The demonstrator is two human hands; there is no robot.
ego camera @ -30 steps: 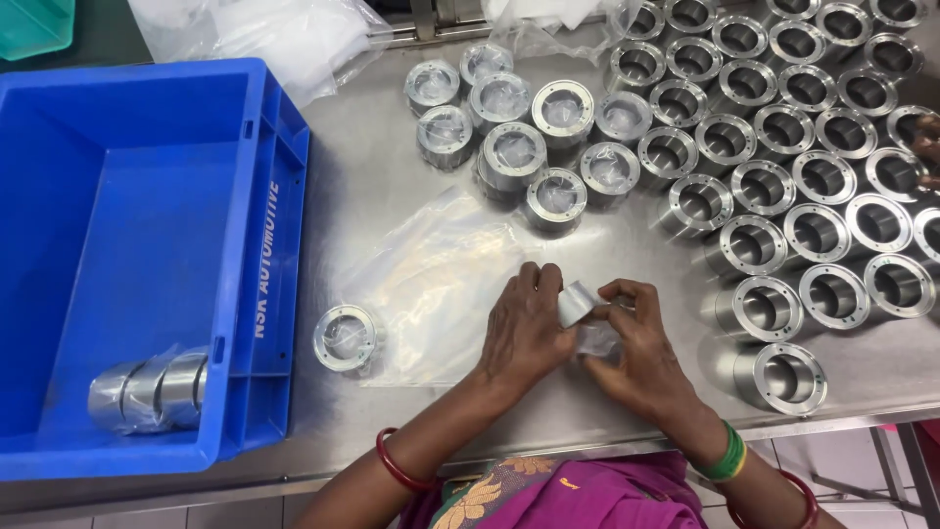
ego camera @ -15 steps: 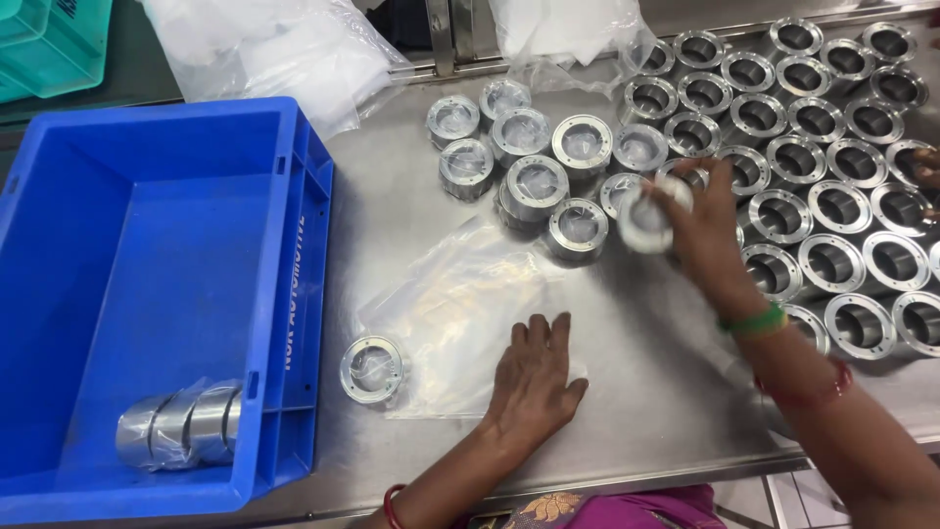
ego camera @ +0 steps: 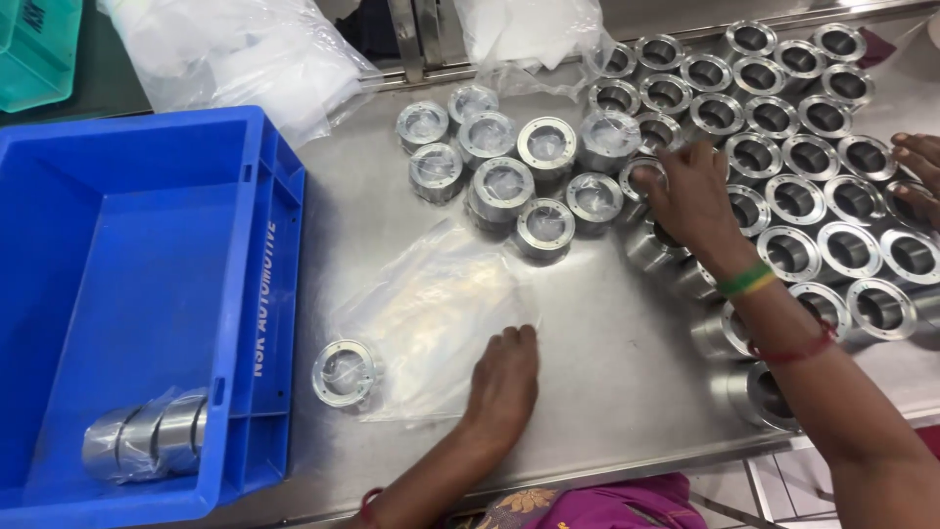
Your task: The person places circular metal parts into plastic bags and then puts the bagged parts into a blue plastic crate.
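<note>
My left hand (ego camera: 504,377) lies flat, fingers spread, on the near edge of a clear plastic sheet (ego camera: 431,304) spread on the steel table (ego camera: 607,362). My right hand (ego camera: 685,191) reaches to the far right of the sheet, its fingers closed on a plastic-wrapped metal ring (ego camera: 643,176). That ring sits at the edge of a cluster of wrapped rings (ego camera: 504,181). One flanged metal ring (ego camera: 343,372) lies alone by the sheet's left corner, close to the crate.
A blue plastic crate (ego camera: 284,294) fills the left, with a wrapped stack of rings (ego camera: 147,441) in its near corner. Several rows of bare metal rings (ego camera: 813,196) cover the right. Another person's hand (ego camera: 920,176) shows at the right edge. Crumpled plastic bags (ego camera: 245,49) lie at the back.
Both hands were together over the sheet holding a wrapped ring. My right hand carried it away to the ring cluster at the back right. My left hand stayed, flattening on the sheet.
</note>
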